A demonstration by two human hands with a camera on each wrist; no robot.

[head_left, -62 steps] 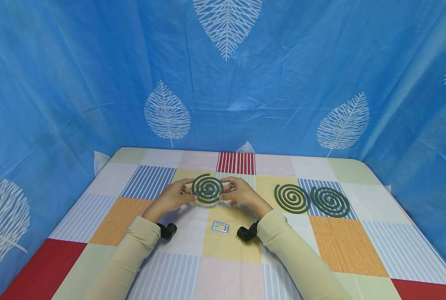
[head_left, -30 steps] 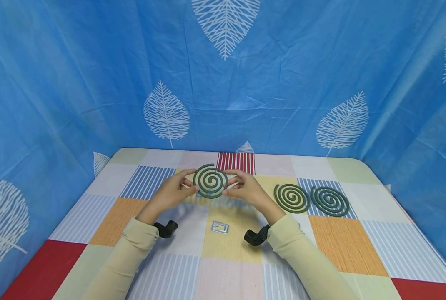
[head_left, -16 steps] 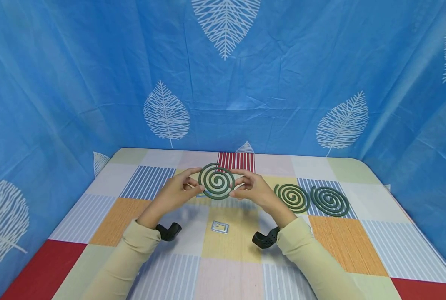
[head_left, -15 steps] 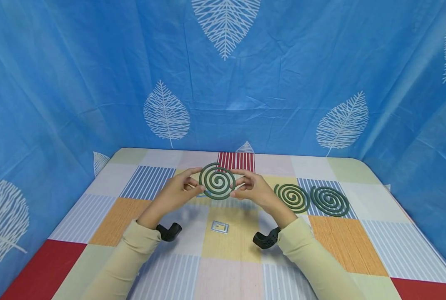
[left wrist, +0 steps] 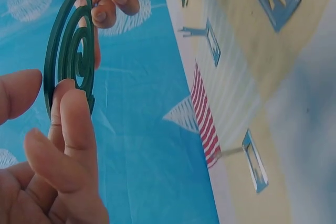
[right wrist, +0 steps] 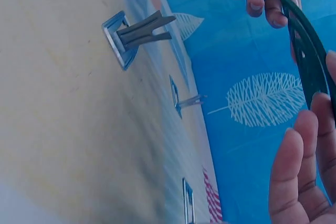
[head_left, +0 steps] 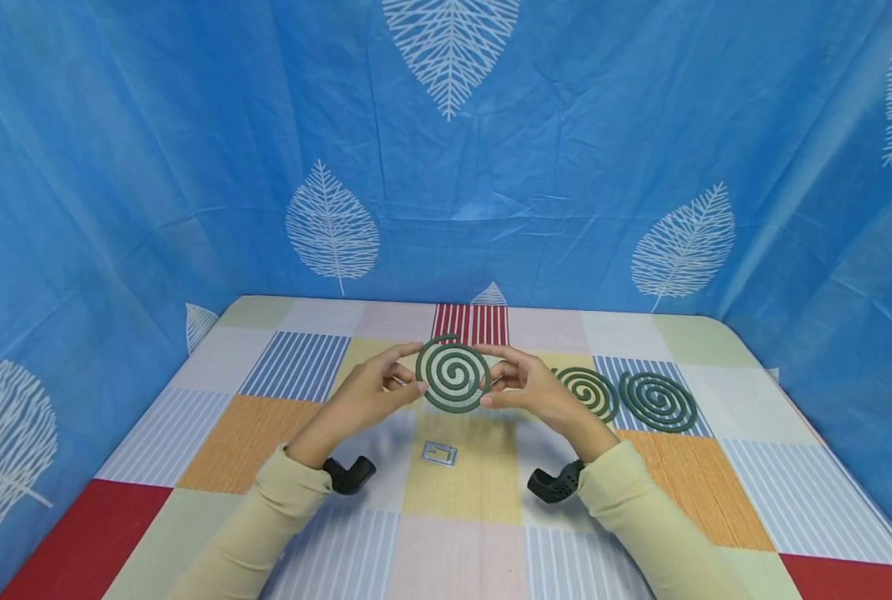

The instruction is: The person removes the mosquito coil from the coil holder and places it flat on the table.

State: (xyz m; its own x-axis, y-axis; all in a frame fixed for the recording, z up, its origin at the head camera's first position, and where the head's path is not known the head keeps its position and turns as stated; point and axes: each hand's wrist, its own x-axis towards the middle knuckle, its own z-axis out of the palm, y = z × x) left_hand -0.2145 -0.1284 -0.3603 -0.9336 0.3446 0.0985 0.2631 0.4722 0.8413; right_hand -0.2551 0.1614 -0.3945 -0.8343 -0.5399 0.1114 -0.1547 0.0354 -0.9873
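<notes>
A dark green mosquito coil (head_left: pixel 454 375) is held up above the table, its spiral face turned toward the head camera. My left hand (head_left: pixel 374 393) pinches its left rim between thumb and fingers, and my right hand (head_left: pixel 536 390) pinches the opposite rim. The left wrist view shows the coil (left wrist: pixel 59 45) nearly edge-on, apart from the tabletop. Small metal coil stands with raised prongs are on the table: a near stand (head_left: pixel 439 453) lies in front of the hands, and another stand (right wrist: pixel 176 97) appears in the right wrist view. The held coil partly hides the farther stands in the head view.
Two more green coils lie flat side by side at the right: one coil (head_left: pixel 587 394), partly behind my right hand, and another coil (head_left: pixel 658 402). A patchwork cloth (head_left: pixel 461 558) covers the table. Blue leaf-print curtains (head_left: pixel 528 167) enclose its back and sides.
Both hands have lifted the coil from low over the table and tilted it up toward the camera. Since then they have carried it right, lately also a little nearer the body.
</notes>
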